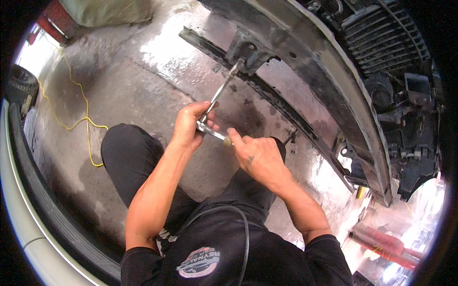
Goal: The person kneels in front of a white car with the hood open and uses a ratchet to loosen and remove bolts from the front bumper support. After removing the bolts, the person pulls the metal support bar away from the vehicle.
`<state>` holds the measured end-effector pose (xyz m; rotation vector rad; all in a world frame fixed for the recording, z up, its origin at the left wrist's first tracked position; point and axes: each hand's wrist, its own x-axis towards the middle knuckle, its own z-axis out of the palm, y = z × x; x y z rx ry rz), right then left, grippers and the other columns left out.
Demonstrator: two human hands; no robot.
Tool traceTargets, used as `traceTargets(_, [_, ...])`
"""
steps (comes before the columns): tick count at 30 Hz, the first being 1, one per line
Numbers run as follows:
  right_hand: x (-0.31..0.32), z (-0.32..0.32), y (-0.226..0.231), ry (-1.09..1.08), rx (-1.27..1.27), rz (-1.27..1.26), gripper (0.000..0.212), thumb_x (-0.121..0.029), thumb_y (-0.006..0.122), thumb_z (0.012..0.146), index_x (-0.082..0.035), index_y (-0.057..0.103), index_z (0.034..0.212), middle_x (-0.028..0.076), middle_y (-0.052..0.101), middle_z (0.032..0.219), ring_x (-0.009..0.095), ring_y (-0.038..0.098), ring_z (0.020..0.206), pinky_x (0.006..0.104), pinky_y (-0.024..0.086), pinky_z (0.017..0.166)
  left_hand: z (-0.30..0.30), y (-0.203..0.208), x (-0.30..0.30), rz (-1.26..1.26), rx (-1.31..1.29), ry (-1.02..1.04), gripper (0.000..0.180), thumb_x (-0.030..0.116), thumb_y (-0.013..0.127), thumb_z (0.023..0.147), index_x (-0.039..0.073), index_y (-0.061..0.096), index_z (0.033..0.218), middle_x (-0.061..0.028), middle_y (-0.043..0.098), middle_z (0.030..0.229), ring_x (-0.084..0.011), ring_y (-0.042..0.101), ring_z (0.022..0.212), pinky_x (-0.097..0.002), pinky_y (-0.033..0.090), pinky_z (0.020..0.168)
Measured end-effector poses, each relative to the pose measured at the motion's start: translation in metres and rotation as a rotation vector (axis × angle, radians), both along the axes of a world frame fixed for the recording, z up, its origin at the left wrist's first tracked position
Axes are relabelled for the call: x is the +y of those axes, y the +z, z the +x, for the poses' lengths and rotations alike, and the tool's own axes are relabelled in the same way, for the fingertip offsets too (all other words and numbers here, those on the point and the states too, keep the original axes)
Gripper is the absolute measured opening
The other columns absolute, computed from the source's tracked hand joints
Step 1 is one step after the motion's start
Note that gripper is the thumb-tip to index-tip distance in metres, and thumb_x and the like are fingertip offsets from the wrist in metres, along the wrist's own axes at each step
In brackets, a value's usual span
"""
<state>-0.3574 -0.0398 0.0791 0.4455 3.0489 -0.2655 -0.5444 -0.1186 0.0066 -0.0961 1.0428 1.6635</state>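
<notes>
My left hand (187, 125) is closed around the lower end of a long, shiny extension bar (223, 88), close to the ratchet's head. My right hand (260, 157) grips the handle of the ratchet (213, 133), which lies crosswise to the bar. The bar slants up and away, and its far tip meets a dark metal bracket (249, 46) with a round hole. That bracket is joined to a long curved metal beam (329, 81) at the front of a vehicle. Whatever sits at the bar's tip is too small to make out.
A dark, narrow rail (286, 117) runs below the beam. Finned and black vehicle parts (381, 38) stand at right. A yellow cord (87, 118) crosses the wet concrete floor at left. A light car panel (19, 200) curves along the left; a red metal piece (386, 245) lies lower right.
</notes>
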Motion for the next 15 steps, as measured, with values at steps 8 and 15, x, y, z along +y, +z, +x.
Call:
traceTargets(8, [0.001, -0.015, 0.048, 0.102, 0.068, 0.006, 0.037, -0.015, 0.061, 0.089, -0.001, 0.064, 0.123, 0.012, 0.066, 0.072, 0.031, 0.068, 0.061, 0.0422, 0.053, 0.055, -0.011, 0.001, 0.003, 0.016, -0.156, -0.004, 0.027, 0.018, 0.058, 0.094, -0.003, 0.065, 0.109, -0.0056, 0.063, 0.075, -0.0134, 0.056, 0.056, -0.0325, 0.054, 0.056])
traceTargets(15, [-0.005, -0.013, 0.047, 0.027, 0.105, -0.041, 0.029, -0.015, 0.06, 0.089, 0.002, 0.067, 0.112, 0.012, 0.066, 0.071, 0.032, 0.068, 0.061, 0.0416, 0.054, 0.057, -0.013, 0.001, 0.005, 0.021, -0.117, -0.007, 0.03, 0.017, 0.056, 0.094, -0.004, 0.061, 0.114, -0.0084, 0.064, 0.079, -0.0154, 0.059, 0.058, -0.0327, 0.055, 0.057])
